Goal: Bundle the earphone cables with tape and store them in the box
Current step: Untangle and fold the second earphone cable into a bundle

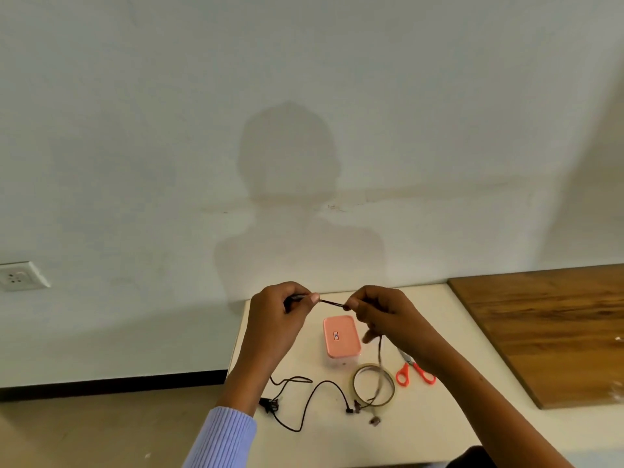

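Both hands are raised above the white table (439,434). My left hand (280,315) and my right hand (381,315) pinch a folded stretch of dark earphone cable (332,303), held taut between them. One strand of that cable hangs from my right hand down to the tape roll (374,385), a thin clear ring lying flat. A second black earphone cable (309,400) lies loose on the table near its front left. The box (341,339), clear with a pink lid on it, stands below the hands.
Orange-handled scissors (416,371) lie right of the tape roll. A wooden board (557,332) covers the table's right side. The table's left edge runs just left of my left arm. A wall socket (20,275) is at far left.
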Demonstrator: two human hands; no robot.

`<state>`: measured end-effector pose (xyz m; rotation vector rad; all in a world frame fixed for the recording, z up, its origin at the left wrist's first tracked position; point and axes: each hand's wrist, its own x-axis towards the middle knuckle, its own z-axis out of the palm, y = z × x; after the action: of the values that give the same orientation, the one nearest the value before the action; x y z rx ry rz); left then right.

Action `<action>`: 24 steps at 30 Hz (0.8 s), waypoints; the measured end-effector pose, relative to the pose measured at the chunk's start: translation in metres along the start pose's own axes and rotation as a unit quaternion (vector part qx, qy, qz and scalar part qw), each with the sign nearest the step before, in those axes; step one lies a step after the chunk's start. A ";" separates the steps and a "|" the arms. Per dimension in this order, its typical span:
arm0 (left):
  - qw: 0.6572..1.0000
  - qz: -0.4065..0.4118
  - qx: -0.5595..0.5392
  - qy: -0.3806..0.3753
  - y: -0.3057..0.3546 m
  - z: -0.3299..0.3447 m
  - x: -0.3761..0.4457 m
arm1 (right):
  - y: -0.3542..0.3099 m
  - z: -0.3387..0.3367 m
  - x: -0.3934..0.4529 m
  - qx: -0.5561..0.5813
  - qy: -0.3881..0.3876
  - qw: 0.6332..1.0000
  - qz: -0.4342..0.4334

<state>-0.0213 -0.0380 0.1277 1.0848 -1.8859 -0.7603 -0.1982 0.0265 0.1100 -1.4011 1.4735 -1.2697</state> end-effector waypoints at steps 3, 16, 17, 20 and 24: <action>0.999 -0.031 -0.024 0.004 -0.011 -0.003 -0.002 | 0.011 -0.010 -0.005 -0.040 -0.030 0.999 0.021; 0.996 -0.084 -0.027 0.028 -0.056 -0.003 -0.019 | 0.062 -0.030 -0.023 -0.038 -0.045 0.989 0.133; 0.995 -0.088 -0.025 0.029 -0.058 -0.003 -0.020 | 0.066 -0.028 -0.025 -0.028 -0.040 0.990 0.136; 0.994 -0.104 -0.016 0.033 -0.067 -0.002 -0.021 | 0.071 -0.022 -0.028 -0.019 -0.036 0.992 0.116; 0.993 -0.113 -0.010 0.036 -0.073 -0.004 -0.023 | 0.074 -0.019 -0.029 -0.009 -0.041 0.994 0.100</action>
<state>0.0181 -0.0510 0.0636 1.3110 -1.7094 -0.8540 -0.2315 0.0525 0.0402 -1.2663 1.5305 -1.0641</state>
